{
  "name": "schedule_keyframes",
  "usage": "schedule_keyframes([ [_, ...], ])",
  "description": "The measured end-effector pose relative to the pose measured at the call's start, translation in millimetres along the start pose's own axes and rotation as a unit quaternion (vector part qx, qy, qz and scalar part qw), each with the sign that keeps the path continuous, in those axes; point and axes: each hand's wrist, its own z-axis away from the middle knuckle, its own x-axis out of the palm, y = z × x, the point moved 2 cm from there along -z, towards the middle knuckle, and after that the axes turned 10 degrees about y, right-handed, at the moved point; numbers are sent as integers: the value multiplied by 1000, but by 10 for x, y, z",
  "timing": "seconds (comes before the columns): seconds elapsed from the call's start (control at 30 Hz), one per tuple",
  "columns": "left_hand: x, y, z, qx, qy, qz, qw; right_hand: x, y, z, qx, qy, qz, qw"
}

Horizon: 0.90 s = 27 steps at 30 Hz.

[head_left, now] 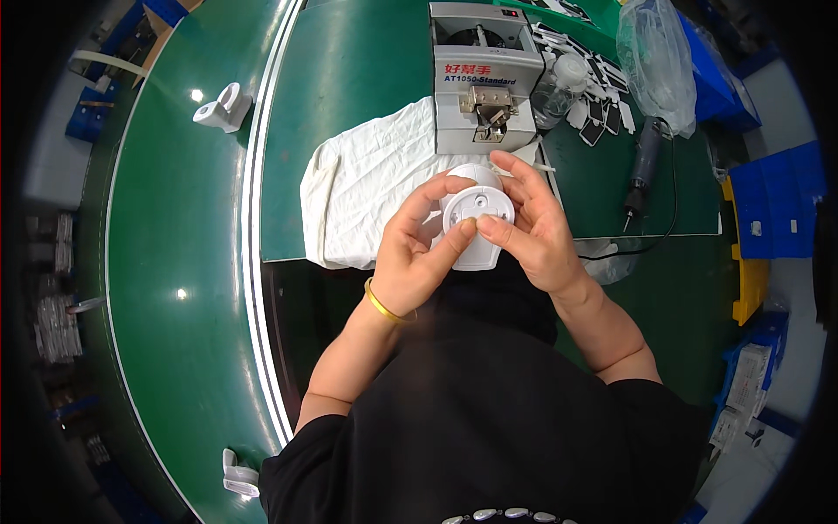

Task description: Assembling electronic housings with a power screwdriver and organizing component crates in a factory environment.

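Between both hands is a white plastic housing [477,253] with a round end that bears a small hole and a raised rim. My left hand [424,234] grips it from the left, its thumb pressed on the round face. On the other side my right hand [532,229] holds it too, the thumb on the face beside the left thumb and the index finger raised off it. The fingers behind the housing are partly hidden. Beneath and beyond the hands a white cloth [358,183] lies on the green bench.
A grey screw-feeding machine [484,70] stands just beyond my hands. To the right lie an electric screwdriver [643,170] with its cord and a pile of black and white parts [598,96]. On the green belt [183,236] at left sits a similar white housing [225,109]; another [240,476] is nearer.
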Motion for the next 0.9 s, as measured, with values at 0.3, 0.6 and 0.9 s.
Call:
schedule_keyframes([
  [0.3, 26, -17, 56, 101, -97, -248, 958, -573, -78, -165, 31, 32, 35, 998],
  [0.6, -57, -186, 105, 137, -39, -258, 956, -2625, -142, -576, 75, 483, 607, 627],
  [0.9, -79, -554, 86, 227, -47, -335, 913, -1571, -592, -612, -128, 103, -251, 954],
])
